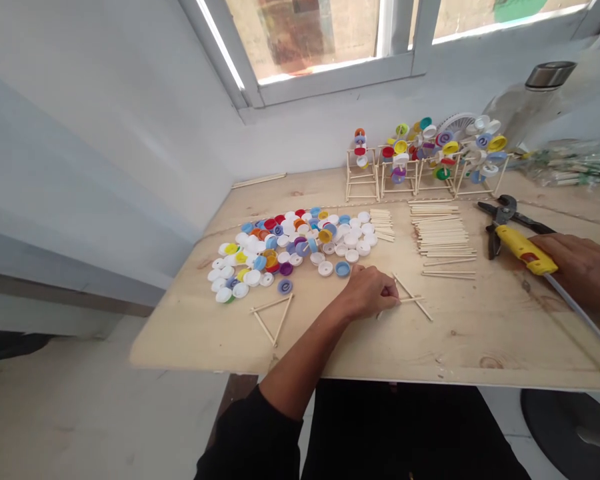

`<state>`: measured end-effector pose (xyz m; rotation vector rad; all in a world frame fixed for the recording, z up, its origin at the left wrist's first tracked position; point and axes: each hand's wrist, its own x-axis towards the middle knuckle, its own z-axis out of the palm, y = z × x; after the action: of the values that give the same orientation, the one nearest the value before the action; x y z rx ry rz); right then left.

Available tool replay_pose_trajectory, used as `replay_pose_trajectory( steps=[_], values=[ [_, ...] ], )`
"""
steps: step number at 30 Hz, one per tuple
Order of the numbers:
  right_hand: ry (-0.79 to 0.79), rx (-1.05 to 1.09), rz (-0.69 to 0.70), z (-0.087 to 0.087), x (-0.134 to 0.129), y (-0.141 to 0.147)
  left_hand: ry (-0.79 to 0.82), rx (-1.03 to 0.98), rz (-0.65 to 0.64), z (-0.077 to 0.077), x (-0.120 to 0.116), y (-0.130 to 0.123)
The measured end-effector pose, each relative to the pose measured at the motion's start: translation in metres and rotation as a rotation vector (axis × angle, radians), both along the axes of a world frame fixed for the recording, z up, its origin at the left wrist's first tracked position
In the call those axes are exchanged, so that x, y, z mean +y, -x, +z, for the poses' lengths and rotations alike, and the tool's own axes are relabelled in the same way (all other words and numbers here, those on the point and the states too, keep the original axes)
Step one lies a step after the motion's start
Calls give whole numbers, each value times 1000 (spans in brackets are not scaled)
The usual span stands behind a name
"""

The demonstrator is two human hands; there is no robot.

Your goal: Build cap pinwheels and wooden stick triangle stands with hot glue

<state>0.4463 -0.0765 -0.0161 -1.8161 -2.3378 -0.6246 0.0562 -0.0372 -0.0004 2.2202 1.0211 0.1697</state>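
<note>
Black sleeve [250, 437] in the foreground, a left hand [373, 293] pinches crossed sticks [414, 299] on the table [455, 350]; well to their right, the glue gun [527, 250] sits at the nearer right hand [585, 273], its long axis slanting up-left toward pliers [505, 212]. Whether the right hand grips it cannot be told.

You can read no word, number or brand with certainty here. The closest thing to a sign in front of you is the dark curled mark, something like a letter e, inside the loose lilac cap [285, 287] on your table [330, 347]. You can spot a similar curl inside the mounted lilac cap [445, 138] towards the back, too small to confirm as lettering, while the reddish patch [529, 257] on your yellow glue gun [515, 245] shows nothing legible
</note>
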Motion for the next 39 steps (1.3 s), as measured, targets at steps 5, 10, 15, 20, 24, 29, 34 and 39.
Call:
replay_pose_trajectory(
  steps=[5, 10, 15, 20, 24, 29, 34, 39],
  values=[
    [150, 60, -111, 2, 9, -10, 10, 14, -6, 2, 0, 0],
    [161, 63, -91, 8, 13, -13, 12, 3, -4, 2, 0, 0],
    [-24, -31, 114, 26, 16, 1, 6, 4, -6, 1, 0, 1],
    [-106, -76, 118, 48, 36, 18, 15, 1, 3, 1, -1, 1],
    [-141, -130, 70, 46, 36, 20, 13, -9, 12, 0, -1, 1],
    [-247, -249, -125, 33, 13, 7, 15, -8, 8, 0, -1, 1],
    [-197, -282, -227, 26, 5, 3, 12, -12, 15, 1, -2, 1],
    [-131, -258, -329, 20, 11, 8, 18, -1, 21, 1, -3, 0]
  ],
)
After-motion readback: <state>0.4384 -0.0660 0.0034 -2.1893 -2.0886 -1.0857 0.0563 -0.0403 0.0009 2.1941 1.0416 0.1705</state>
